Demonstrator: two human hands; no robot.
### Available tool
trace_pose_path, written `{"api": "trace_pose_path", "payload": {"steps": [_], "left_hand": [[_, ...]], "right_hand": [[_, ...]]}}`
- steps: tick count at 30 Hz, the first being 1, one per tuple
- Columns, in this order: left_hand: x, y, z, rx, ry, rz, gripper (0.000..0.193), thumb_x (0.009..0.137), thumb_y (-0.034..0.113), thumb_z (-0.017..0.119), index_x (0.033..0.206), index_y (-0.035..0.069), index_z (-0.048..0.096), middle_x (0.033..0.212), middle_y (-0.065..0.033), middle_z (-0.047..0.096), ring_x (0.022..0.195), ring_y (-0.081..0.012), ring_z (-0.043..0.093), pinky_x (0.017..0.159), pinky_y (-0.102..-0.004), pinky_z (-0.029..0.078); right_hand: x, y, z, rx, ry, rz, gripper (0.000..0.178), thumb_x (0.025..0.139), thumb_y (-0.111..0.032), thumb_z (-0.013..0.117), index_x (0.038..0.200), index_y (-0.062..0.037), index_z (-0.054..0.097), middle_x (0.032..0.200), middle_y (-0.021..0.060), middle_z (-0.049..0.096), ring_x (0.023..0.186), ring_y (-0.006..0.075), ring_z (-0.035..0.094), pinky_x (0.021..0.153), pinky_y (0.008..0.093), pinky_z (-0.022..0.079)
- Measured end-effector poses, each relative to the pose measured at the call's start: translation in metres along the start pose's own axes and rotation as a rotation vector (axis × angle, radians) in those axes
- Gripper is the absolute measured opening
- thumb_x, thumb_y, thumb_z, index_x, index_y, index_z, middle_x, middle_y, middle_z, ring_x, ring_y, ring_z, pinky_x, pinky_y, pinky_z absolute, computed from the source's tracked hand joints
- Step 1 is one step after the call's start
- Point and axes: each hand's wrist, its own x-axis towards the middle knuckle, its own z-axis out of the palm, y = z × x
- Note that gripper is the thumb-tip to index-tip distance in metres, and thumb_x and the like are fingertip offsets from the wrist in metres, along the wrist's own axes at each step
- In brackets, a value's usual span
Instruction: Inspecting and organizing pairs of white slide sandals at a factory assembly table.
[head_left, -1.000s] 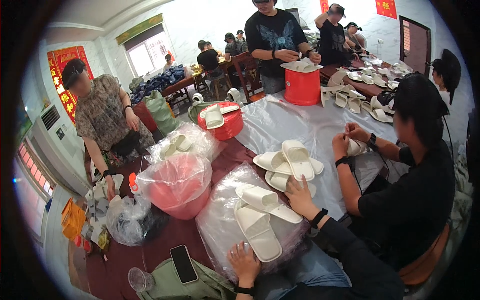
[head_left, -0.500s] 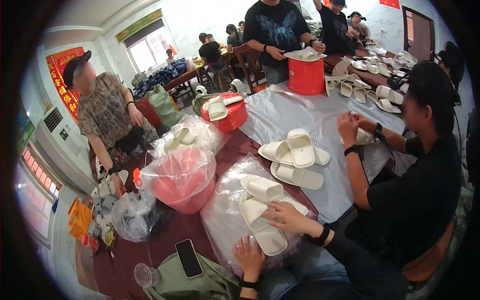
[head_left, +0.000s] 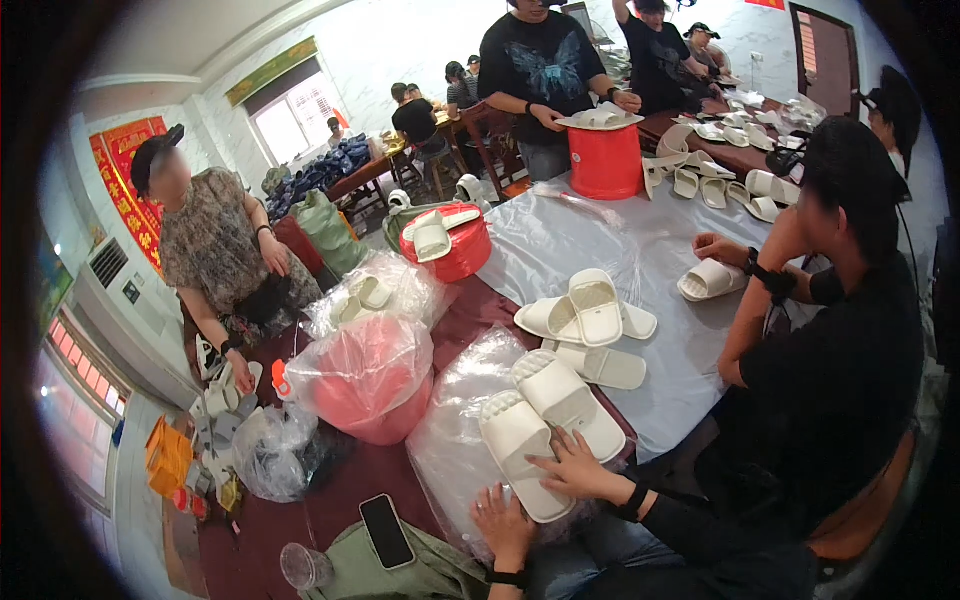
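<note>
Two cream slide slippers lie side by side before me, a near slipper (head_left: 515, 430) and a far slipper (head_left: 553, 386), on a stack of clear plastic bags (head_left: 448, 430). My right hand (head_left: 578, 468) rests with spread fingers across the soles of the pair, not wrapped round either one. Fingers stretched out, my left hand (head_left: 503, 520) lies on the plastic just left of the near slipper's end, holding nothing. Beyond the pair is a pile of several more cream slippers (head_left: 590, 310).
A red tub (head_left: 370, 400) under clear plastic stands left of the bags. A phone (head_left: 386, 532) and a clear cup (head_left: 305, 567) are on green cloth near me. A co-worker (head_left: 850, 320) sits at right beside a single slipper (head_left: 712, 281). Another stands behind a red drum (head_left: 605, 165).
The far slipper, crossed beneath the near one before, now lies alongside it. My right hand stays over the soles. The co-worker at right has drawn their hands back from the single slipper.
</note>
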Motion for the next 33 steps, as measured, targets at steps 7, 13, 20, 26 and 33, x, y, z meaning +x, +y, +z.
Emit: {"api": "trace_pose_path", "payload": {"steps": [7,13,20,26,33], "left_hand": [[-0.002,-0.001,0.010,0.018,0.072,0.001,0.034,0.069,0.032,0.063,0.096,0.011,0.066,0.122,-0.0113,0.049,0.121,-0.0341,0.038,0.102,-0.0555,0.024],[-0.006,0.002,0.006,0.008,0.046,-0.008,0.036,0.070,0.031,0.062,0.099,0.010,0.065,0.125,-0.0123,0.049,0.122,-0.0349,0.038,0.103,-0.0559,0.023],[-0.006,0.004,0.008,0.029,0.029,-0.014,0.041,0.074,0.039,0.059,0.104,0.010,0.064,0.126,-0.0112,0.046,0.123,-0.0338,0.037,0.105,-0.0547,0.023],[0.005,0.003,0.002,-0.076,-0.001,-0.055,0.042,0.076,0.030,0.058,0.112,0.008,0.060,0.130,-0.0130,0.045,0.125,-0.0337,0.034,0.106,-0.0527,0.021],[0.003,-0.002,-0.002,-0.064,0.023,-0.067,0.039,0.075,0.030,0.058,0.108,0.008,0.062,0.130,-0.0124,0.045,0.126,-0.0331,0.033,0.106,-0.0512,0.021]], "right_hand": [[-0.002,0.001,0.008,0.053,0.025,0.021,0.055,0.090,-0.047,0.045,0.141,-0.0334,0.032,0.139,0.0283,0.033,0.135,0.0462,0.017,0.109,0.0566,0.008],[-0.008,-0.003,0.010,0.069,0.053,0.026,0.054,0.090,-0.048,0.044,0.141,-0.0344,0.031,0.142,0.0269,0.029,0.136,0.0450,0.015,0.110,0.0548,0.008],[-0.008,-0.003,0.013,-0.026,0.096,0.014,0.055,0.091,-0.049,0.040,0.143,-0.0322,0.029,0.141,0.0256,0.031,0.136,0.0437,0.018,0.109,0.0549,0.010],[0.002,-0.001,0.015,-0.096,0.053,0.013,0.057,0.090,-0.048,0.041,0.143,-0.0295,0.030,0.139,0.0258,0.034,0.135,0.0422,0.022,0.109,0.0551,0.012],[0.001,-0.009,0.015,-0.070,0.126,0.026,0.056,0.091,-0.045,0.042,0.143,-0.0278,0.030,0.138,0.0266,0.034,0.136,0.0418,0.019,0.109,0.0549,0.010]]}}
